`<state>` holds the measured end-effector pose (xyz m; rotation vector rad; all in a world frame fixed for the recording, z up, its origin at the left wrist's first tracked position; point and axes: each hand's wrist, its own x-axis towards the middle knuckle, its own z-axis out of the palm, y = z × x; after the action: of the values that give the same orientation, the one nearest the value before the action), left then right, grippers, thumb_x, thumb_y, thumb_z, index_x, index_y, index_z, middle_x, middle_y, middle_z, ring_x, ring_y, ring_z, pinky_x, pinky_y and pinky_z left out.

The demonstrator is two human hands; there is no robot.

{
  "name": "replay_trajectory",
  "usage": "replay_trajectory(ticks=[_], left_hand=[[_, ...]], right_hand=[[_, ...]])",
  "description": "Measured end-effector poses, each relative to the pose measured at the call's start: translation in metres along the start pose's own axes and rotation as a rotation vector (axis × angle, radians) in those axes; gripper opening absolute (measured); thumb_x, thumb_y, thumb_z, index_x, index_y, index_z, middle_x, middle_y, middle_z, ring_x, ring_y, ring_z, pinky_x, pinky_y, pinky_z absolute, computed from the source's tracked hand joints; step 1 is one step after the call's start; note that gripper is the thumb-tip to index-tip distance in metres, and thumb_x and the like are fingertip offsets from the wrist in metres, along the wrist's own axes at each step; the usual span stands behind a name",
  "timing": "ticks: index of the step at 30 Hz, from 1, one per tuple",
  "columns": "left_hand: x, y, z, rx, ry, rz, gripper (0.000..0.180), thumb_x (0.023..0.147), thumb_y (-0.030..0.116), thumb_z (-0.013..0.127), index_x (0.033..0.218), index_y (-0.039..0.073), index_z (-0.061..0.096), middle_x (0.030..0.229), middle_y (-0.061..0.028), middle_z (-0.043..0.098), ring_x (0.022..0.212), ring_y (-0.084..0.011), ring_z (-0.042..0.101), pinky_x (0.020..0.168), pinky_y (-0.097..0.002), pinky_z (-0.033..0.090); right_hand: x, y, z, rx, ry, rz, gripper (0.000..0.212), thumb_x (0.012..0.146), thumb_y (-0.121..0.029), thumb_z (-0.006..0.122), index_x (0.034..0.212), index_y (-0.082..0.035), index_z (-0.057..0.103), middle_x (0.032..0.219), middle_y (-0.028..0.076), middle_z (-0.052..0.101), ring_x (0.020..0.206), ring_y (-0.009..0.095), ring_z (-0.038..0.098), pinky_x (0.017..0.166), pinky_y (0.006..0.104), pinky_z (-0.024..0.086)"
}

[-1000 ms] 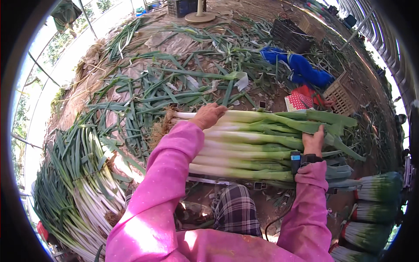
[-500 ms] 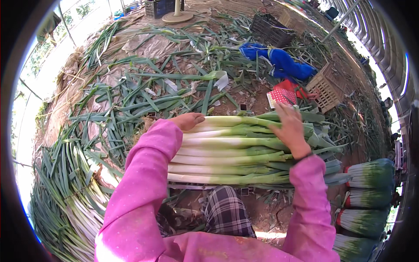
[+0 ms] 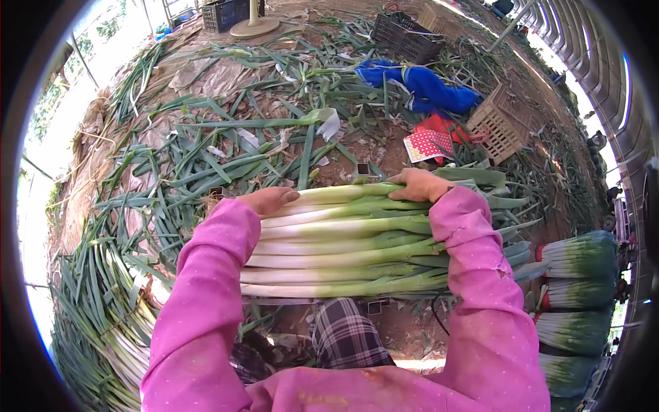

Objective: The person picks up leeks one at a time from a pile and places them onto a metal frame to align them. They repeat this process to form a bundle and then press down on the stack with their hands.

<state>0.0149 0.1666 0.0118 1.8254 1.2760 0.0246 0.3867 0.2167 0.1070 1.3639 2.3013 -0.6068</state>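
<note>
Several leeks (image 3: 329, 257) lie side by side across my front, white ends to the left and green leaves to the right. My left hand (image 3: 271, 199) is closed at the white end of the farthest leek (image 3: 336, 193), thumb on top and the other fingers mostly hidden. Farther right, my right hand (image 3: 420, 184) grips the green part of that same leek between thumb and fingers. The root ends are partly covered by my left sleeve.
Loose leeks (image 3: 117, 302) are heaped at the left. Tied, wrapped bundles (image 3: 576, 275) stand at the right. Beyond lie cut leaves (image 3: 226, 161), a red dotted cloth (image 3: 429, 145), a blue cloth (image 3: 439, 93), a tan crate (image 3: 498, 130) and a black crate (image 3: 408, 38).
My right hand, spread over the leaves before, has moved left and closed on the farthest leek. My left hand stays at its white end. The whole view has shifted slightly.
</note>
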Motion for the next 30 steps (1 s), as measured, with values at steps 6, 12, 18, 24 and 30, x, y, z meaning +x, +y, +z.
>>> replay_trajectory(ticks=[6,12,18,24,30], left_hand=[[-0.026,0.016,-0.007,0.159,0.059,-0.188,0.052,0.095,0.050,0.037,0.129,0.013,0.051,0.121,-0.0173,0.057,0.116,-0.0314,0.052,0.099,-0.0449,0.036],[-0.128,0.021,0.000,0.211,0.498,0.077,0.047,0.090,0.043,0.050,0.123,0.010,0.054,0.111,-0.0182,0.061,0.105,-0.0358,0.056,0.092,-0.0471,0.042],[-0.370,-0.098,0.120,0.248,1.320,-0.263,0.019,0.086,0.021,0.058,0.098,0.012,0.069,0.083,-0.0069,0.064,0.075,-0.0266,0.062,0.064,-0.0336,0.048],[-0.605,-0.208,0.351,0.167,1.451,-1.428,0.023,0.076,0.005,0.051,0.097,-0.001,0.056,0.089,-0.0224,0.059,0.093,-0.0396,0.057,0.081,-0.0452,0.046],[-0.668,-0.229,0.392,0.019,1.364,-1.686,0.027,0.078,0.006,0.050,0.104,-0.001,0.052,0.095,-0.0227,0.059,0.094,-0.0405,0.056,0.082,-0.0479,0.046]], right_hand=[[0.004,-0.012,0.002,0.101,0.005,0.023,0.054,0.080,-0.041,0.064,0.127,-0.016,0.055,0.121,0.017,0.058,0.112,0.032,0.055,0.097,0.0393,0.041],[-0.007,-0.016,0.013,0.126,0.053,-0.058,0.059,0.075,-0.027,0.064,0.128,-0.007,0.053,0.112,0.019,0.063,0.102,0.028,0.061,0.089,0.0366,0.046],[0.029,0.048,0.027,0.058,0.205,-0.027,0.071,0.074,-0.022,0.065,0.135,0.004,0.040,0.140,0.024,0.037,0.132,0.035,0.032,0.111,0.0383,0.024],[-0.010,0.032,0.026,-0.169,0.574,0.104,0.070,0.080,-0.019,0.064,0.139,0.002,0.034,0.146,0.023,0.027,0.136,0.035,0.026,0.111,0.0395,0.022],[-0.100,-0.006,0.057,-0.249,0.691,0.135,0.063,0.081,-0.016,0.062,0.137,-0.001,0.038,0.146,0.024,0.026,0.136,0.037,0.025,0.110,0.0420,0.023]])
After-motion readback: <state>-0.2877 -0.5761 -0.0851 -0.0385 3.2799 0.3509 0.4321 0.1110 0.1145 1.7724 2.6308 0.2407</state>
